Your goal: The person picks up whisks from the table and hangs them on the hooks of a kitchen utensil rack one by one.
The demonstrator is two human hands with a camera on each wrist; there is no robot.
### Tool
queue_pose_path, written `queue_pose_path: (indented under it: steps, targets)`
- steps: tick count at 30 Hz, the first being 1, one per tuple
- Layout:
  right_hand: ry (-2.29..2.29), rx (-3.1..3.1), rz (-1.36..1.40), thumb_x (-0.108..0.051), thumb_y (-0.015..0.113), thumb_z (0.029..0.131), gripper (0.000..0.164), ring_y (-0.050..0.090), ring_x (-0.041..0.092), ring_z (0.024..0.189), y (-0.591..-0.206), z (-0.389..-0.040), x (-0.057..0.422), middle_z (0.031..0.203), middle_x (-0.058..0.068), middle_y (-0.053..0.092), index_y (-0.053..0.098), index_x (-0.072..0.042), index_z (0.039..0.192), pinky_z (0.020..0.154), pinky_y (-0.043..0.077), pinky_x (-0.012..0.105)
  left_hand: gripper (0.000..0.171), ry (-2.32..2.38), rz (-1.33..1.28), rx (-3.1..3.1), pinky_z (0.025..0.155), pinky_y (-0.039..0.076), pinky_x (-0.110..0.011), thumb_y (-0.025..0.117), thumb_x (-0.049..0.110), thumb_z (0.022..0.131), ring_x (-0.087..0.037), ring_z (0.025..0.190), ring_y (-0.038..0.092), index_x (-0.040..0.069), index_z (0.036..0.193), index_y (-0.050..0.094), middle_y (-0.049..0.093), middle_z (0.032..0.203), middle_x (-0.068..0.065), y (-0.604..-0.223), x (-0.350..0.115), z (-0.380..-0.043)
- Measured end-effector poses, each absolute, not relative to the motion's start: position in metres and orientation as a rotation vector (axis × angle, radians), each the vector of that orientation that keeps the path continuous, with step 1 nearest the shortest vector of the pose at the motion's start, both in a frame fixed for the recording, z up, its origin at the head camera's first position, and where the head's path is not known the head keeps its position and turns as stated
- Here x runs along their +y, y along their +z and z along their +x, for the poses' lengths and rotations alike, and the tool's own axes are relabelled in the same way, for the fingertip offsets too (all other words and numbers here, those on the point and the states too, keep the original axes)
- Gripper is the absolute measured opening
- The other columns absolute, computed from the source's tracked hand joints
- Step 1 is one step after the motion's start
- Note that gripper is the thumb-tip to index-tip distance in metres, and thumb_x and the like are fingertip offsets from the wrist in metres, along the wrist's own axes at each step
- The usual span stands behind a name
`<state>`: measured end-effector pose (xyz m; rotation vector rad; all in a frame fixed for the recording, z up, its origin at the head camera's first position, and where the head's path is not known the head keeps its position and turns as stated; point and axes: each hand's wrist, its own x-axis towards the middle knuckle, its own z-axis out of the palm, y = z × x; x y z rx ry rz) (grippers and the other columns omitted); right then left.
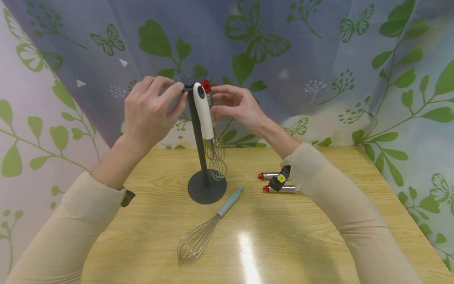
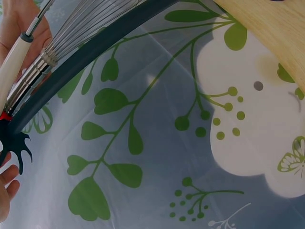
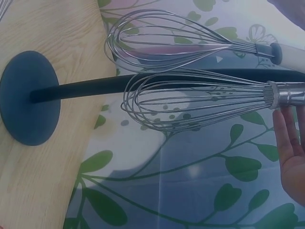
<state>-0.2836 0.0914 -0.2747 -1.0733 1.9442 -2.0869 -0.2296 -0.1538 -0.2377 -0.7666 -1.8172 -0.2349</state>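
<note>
A dark utensil stand (image 1: 198,130) with a round base stands upright, its pronged top (image 2: 18,145) showing in the left wrist view. My left hand (image 1: 150,104) pinches that top between thumb and fingers. From the stand hangs a white-handled whisk (image 1: 203,114), wires down. Close behind it hangs a metal-handled whisk (image 3: 200,100) with a red cap (image 1: 206,85). My right hand (image 1: 235,103) is at the right side of the metal handle, fingertips right against it. In the right wrist view its fingers (image 3: 284,138) look fairly straight.
A whisk with a light blue handle (image 1: 228,203) lies on the wooden table (image 1: 152,221) in front of the stand. Two red-tipped metal handles (image 1: 283,189) lie to the right, partly hidden by my right sleeve. A patterned curtain (image 1: 319,59) hangs behind the table.
</note>
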Motion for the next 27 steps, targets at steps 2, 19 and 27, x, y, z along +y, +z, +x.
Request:
queue_pose_path:
  steps: [2,19,27]
  targets:
    - [-2.091,1.948,-1.069,0.008,0.065,0.095,0.042,0.076,0.015,0.101,-0.275,-0.284,0.092,0.109,-0.001,0.075,0.066,-0.003,0.136,0.087,0.065,0.035,0.017,-0.232,-0.767,-1.816,0.069,0.058,-0.051,0.064,0.014,0.102,-0.039,0.084,0.068,0.003,0.101,0.076,0.075,0.093,-0.017,-0.238,-0.154,-0.23]
    - [-2.149,2.121,-1.047,-0.001,0.068,0.098,0.032,0.076,0.016,0.097,-0.255,-0.278,0.092,0.109,-0.005,0.077,0.07,-0.002,0.13,0.086,0.066,0.036,0.016,-0.232,-0.771,-1.812,0.068,0.057,-0.051,0.064,0.014,0.102,-0.039,0.082,0.067,0.003,0.1,0.076,0.076,0.093,-0.017,-0.237,-0.155,-0.23]
    - [-2.193,2.201,-1.055,-0.004,0.071,0.098,0.03,0.074,0.018,0.092,-0.245,-0.273,0.091,0.104,-0.005,0.077,0.07,0.0,0.127,0.084,0.065,0.035,0.017,-0.228,-0.775,-1.819,0.069,0.057,-0.051,0.064,0.015,0.102,-0.039,0.083,0.067,0.003,0.101,0.076,0.075,0.094,-0.017,-0.237,-0.155,-0.23]
